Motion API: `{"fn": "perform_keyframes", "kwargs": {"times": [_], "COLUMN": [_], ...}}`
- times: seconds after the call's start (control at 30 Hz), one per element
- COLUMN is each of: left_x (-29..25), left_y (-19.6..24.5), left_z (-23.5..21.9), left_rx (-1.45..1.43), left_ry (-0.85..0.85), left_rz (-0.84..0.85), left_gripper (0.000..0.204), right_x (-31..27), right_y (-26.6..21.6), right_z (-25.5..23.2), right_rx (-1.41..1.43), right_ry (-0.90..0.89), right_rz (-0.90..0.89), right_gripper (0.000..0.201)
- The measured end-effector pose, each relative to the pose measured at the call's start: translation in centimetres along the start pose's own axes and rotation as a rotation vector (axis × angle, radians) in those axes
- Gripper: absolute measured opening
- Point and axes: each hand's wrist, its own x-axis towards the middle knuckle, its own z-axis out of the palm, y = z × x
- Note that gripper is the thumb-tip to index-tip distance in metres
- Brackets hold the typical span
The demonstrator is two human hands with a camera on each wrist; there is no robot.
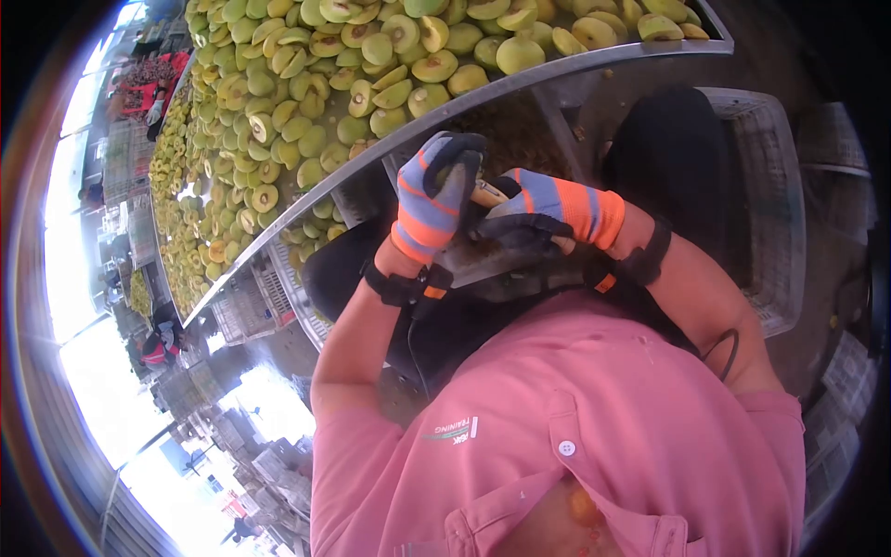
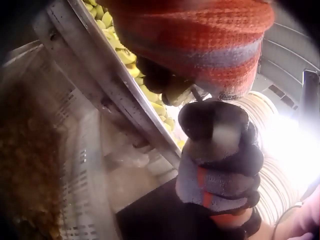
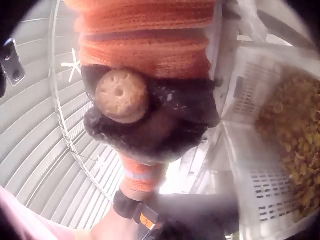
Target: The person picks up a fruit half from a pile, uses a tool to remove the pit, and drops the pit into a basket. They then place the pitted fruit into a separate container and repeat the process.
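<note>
My left hand point(image 1: 430, 197), in a striped orange and grey glove with dark palm, holds a piece of green fruit point(image 2: 176, 94), mostly hidden by its fingers. My right hand point(image 1: 549, 210), gloved alike, grips a tool by its wooden handle point(image 1: 488, 193). In the right wrist view the handle's round butt point(image 3: 121, 96) sticks out of the fist. A short metal part of the tool point(image 2: 196, 93) reaches toward the fruit in the left wrist view; its tip is hidden. Both hands are close together, in front of the pink shirt.
A metal-rimmed table point(image 1: 483, 96) heaped with halved green fruit point(image 1: 436, 65) lies ahead and to the left. A white plastic crate point(image 3: 270, 187) holds yellow-brown scraps. Another crate point(image 1: 775, 186) stands at the right. People in red point(image 1: 153, 85) are far left.
</note>
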Motion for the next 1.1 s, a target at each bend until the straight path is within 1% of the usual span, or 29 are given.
{"fn": "perform_keyframes", "kwargs": {"times": [0.03,0.1,0.13,0.2,0.23,0.3,0.33,0.37,0.43,0.53,0.63,0.7,0.73,0.8,0.83,0.9,0.93,1.03,1.1], "left_x": [0.1,-0.2,-0.5,-0.9,-1.1,-1.7,-1.9,-2.0,-1.7,-1.2,-0.7,-0.4,-0.1,0.4,0.5,0.7,0.6,-0.4,-1.4], "left_y": [0.1,0.5,0.8,1.3,1.3,1.0,0.9,0.7,0.7,1.0,1.3,2.0,2.3,3.0,3.2,3.7,3.6,1.7,0.0], "left_z": [-0.1,-0.2,-0.2,-0.1,0.2,0.9,0.8,0.6,0.5,0.0,-0.4,-1.0,-1.3,-1.8,-1.9,-1.9,-1.7,-0.6,0.4], "left_rx": [-0.082,-0.249,-0.237,-0.207,-0.187,-0.144,-0.123,-0.104,-0.090,-0.103,-0.129,-0.159,-0.153,-0.136,-0.155,-0.187,-0.218,-0.294,-0.320], "left_ry": [-0.017,-0.040,-0.021,0.023,0.076,0.183,0.168,0.151,0.084,-0.049,-0.173,-0.265,-0.316,-0.409,-0.402,-0.390,-0.331,-0.147,-0.023], "left_rz": [-0.056,-0.178,-0.145,-0.073,-0.043,0.014,-0.003,-0.019,-0.066,-0.147,-0.208,-0.275,-0.260,-0.228,-0.216,-0.191,-0.215,-0.258,-0.275], "left_gripper": [0.015,0.018,0.019,0.022,0.023,0.024,0.023,0.023,0.022,0.021,0.022,0.022,0.022,0.022,0.022,0.022,0.022,0.022,0.023], "right_x": [-0.1,-0.5,-0.5,-0.5,-0.6,-0.6,-0.5,-0.5,-0.9,-0.7,-1.3,-1.4,-1.5,-1.7,-1.6,-1.4,-1.3,-1.0,-0.9], "right_y": [0.5,0.9,0.7,0.1,-0.1,-0.2,-0.2,-0.2,0.0,0.7,-0.1,0.5,0.7,0.6,0.5,0.9,1.2,2.2,1.9], "right_z": [-0.3,-1.0,-1.0,-0.5,-0.3,-0.2,-0.2,0.0,0.3,-0.1,-0.5,-0.9,-1.0,-1.2,-1.1,-0.9,-0.7,0.8,0.8], "right_rx": [-0.001,0.210,0.313,0.391,0.430,0.528,0.577,0.533,0.449,0.184,0.247,0.387,0.458,0.405,0.377,0.629,0.754,0.643,0.620], "right_ry": [-0.032,-0.078,-0.110,-0.109,-0.106,-0.160,-0.188,-0.169,-0.123,-0.102,-0.076,-0.132,-0.159,-0.235,-0.278,-0.341,-0.367,-0.129,-0.091], "right_rz": [-0.078,0.105,0.200,0.179,0.166,0.223,0.251,0.239,0.215,0.068,0.251,0.273,0.284,0.223,0.194,0.269,0.305,0.213,0.280], "right_gripper": [0.017,0.016,0.016,0.016,0.015,0.016,0.016,0.016,0.015,0.015,0.015,0.015,0.015,0.014,0.013,0.013,0.013,0.014,0.015]}}
